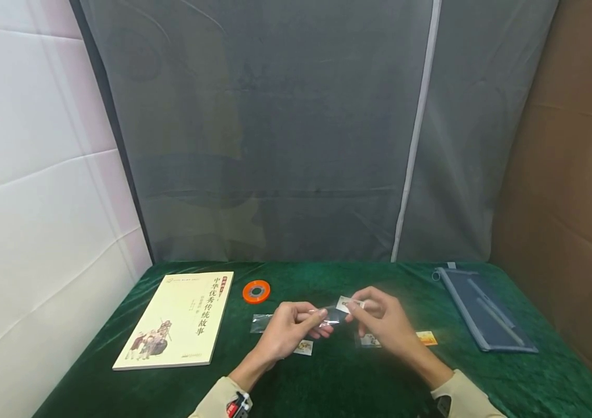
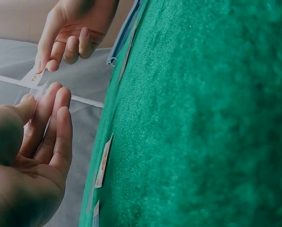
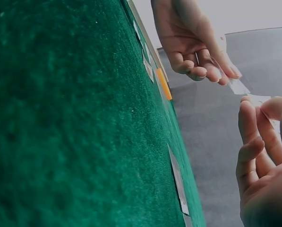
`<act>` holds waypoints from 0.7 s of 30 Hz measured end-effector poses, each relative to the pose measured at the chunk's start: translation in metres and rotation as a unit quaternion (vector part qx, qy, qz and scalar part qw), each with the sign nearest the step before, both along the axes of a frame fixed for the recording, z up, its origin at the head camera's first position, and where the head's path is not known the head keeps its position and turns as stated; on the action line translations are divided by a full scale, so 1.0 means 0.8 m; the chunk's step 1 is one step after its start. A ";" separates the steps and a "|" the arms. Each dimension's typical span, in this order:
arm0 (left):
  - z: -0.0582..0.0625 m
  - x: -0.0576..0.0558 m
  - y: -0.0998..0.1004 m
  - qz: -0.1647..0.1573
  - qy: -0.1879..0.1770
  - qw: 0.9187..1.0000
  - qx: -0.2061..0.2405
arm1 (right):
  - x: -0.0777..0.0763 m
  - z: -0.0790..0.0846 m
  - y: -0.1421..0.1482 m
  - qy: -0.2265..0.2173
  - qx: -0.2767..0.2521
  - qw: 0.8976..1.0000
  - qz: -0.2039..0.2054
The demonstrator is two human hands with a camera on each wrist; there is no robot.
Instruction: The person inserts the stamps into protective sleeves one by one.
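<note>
My left hand pinches a small clear plastic sleeve between thumb and fingers. A small pale stamp with a printed picture is pinched in my right hand, close to the sleeve's edge. In the right wrist view the sleeve and the stamp meet or nearly meet; whether the stamp's edge is inside I cannot tell. Both hands are raised above the green cloth. Below them lies another stamp, and a sleeved one is partly hidden by the right hand.
Clear sleeves lie left of my left hand. An orange stamp is beside my right wrist. Farther back sits an orange ring-shaped roll. A cream book lies left, a blue zip pouch right.
</note>
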State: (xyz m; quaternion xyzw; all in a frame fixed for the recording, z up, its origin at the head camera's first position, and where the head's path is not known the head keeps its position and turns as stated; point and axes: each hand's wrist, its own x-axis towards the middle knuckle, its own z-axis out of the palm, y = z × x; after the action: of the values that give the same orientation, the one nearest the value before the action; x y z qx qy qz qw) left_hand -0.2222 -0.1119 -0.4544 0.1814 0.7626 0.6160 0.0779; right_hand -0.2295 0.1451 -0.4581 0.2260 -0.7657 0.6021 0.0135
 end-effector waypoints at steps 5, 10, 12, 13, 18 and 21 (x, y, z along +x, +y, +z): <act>0.000 0.001 -0.001 -0.004 -0.007 1.000 0.003 | 0.000 -0.001 0.000 -0.013 0.003 1.000 0.018; 0.001 0.002 -0.001 -0.002 -0.010 1.000 -0.003 | 0.001 -0.004 -0.001 -0.039 0.004 0.998 0.045; 0.001 0.001 -0.001 0.000 -0.009 1.000 -0.004 | 0.000 -0.004 -0.001 -0.040 0.007 0.998 0.052; 0.001 0.001 -0.001 0.001 -0.007 1.000 -0.005 | 0.000 -0.005 -0.001 -0.040 0.008 0.998 0.056; -0.001 0.000 -0.002 0.002 0.005 1.000 -0.008 | 0.001 -0.007 -0.002 -0.028 0.008 0.998 0.051; -0.002 -0.001 -0.003 0.007 0.013 1.000 -0.011 | 0.001 -0.007 -0.002 -0.026 -0.003 0.999 0.025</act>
State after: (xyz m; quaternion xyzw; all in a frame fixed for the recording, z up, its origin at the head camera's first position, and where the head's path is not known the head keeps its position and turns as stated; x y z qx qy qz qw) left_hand -0.2230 -0.1140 -0.4559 0.1831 0.7712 0.6061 0.0659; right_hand -0.2286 0.1438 -0.4633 0.2293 -0.7579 0.6103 -0.0205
